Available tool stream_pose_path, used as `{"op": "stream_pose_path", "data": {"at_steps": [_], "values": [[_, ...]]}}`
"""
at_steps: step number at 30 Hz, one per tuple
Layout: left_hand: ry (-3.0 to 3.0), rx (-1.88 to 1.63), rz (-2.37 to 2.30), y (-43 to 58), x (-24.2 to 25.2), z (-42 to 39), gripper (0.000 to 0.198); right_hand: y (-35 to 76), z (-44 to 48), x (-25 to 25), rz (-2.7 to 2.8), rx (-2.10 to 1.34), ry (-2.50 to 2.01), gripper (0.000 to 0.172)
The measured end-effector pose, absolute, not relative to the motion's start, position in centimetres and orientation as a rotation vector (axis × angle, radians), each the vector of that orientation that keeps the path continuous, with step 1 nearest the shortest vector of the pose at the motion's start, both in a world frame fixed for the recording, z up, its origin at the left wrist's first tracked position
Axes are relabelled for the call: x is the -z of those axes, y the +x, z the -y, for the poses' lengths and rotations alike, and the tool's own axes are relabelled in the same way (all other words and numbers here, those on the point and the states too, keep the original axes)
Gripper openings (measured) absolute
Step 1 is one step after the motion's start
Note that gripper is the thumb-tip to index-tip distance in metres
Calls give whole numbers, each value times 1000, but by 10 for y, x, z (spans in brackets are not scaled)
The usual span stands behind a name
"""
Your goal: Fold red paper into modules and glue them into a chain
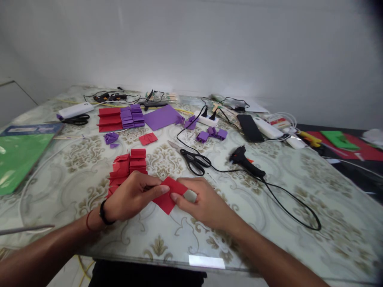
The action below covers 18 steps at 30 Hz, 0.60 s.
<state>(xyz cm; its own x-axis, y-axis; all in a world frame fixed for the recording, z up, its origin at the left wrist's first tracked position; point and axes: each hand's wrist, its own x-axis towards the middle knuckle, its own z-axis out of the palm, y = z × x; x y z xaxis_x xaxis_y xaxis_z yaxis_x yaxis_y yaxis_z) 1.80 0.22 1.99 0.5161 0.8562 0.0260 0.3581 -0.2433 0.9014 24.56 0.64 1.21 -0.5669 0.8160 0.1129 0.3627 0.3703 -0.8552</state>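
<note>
A small square of red paper is held between both hands, its corner turned toward me. My left hand pinches its left side with thumb and fingers. My right hand grips the right side, thumb on top. Just behind my left hand lie pleated red paper pieces. Black-handled scissors rest a little beyond my right hand, blades pointing away to the left. A single folded red piece lies farther back.
A black glue gun with a looping cord lies to the right. Purple paper, folded purple pieces, a power strip and a phone are spread behind. Green paper lies at the left edge.
</note>
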Motion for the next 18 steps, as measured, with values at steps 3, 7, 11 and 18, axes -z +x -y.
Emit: {"op": "stream_pose_path", "data": {"at_steps": [3, 7, 11, 18], "values": [[1817, -706, -1015, 18, -21, -3, 51, 246, -7, -12, 2099, -1120, -995, 29], [1740, -694, -1018, 21, -20, -3, 41, 246, -7, -13, 2138, -1144, -942, 36], [1748, -711, -1065, 22, -20, -1, 32, 246, -7, -12, 2192, -1132, -963, 38], [1812, -806, -1099, 21, -20, -1, 33, 242, -6, -11, 2145, -1101, -946, 36]]}}
